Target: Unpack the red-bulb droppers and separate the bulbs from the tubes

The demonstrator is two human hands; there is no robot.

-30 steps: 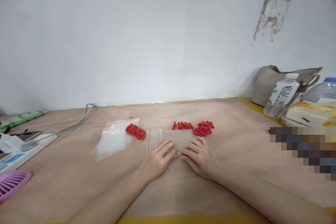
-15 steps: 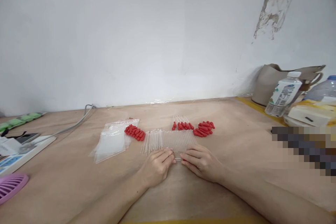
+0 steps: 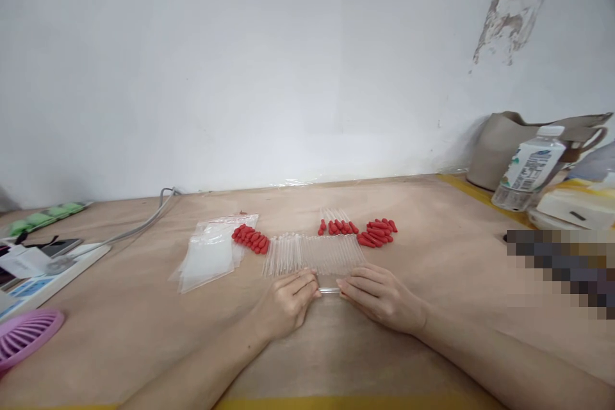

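Note:
A clear, thin dropper tube (image 3: 329, 291) spans the gap between my hands, level and just above the table. My left hand (image 3: 289, 300) pinches its left end, and the fingers of my right hand (image 3: 382, 298) close round the other end. Whatever sits inside the right fingers is hidden. Just beyond my hands lies a row of clear dropper tubes (image 3: 314, 253), side by side. Red rubber bulbs are piled at its left (image 3: 250, 239) and right (image 3: 378, 233). Behind the row, several droppers with red bulbs fitted (image 3: 339, 227) lie together.
Clear zip bags (image 3: 211, 255) are stacked left of the bulbs. Farther left are a power strip (image 3: 72, 269) with a grey cable (image 3: 144, 225) and a pink fan-like grille (image 3: 33, 333). At right stand a water bottle (image 3: 528, 170) and a grey-brown bag (image 3: 490, 147).
My right hand has moved slightly right, away from my left, so more of the tube shows between them. The red spot at my right fingertips is now out of sight. The view has shifted slightly.

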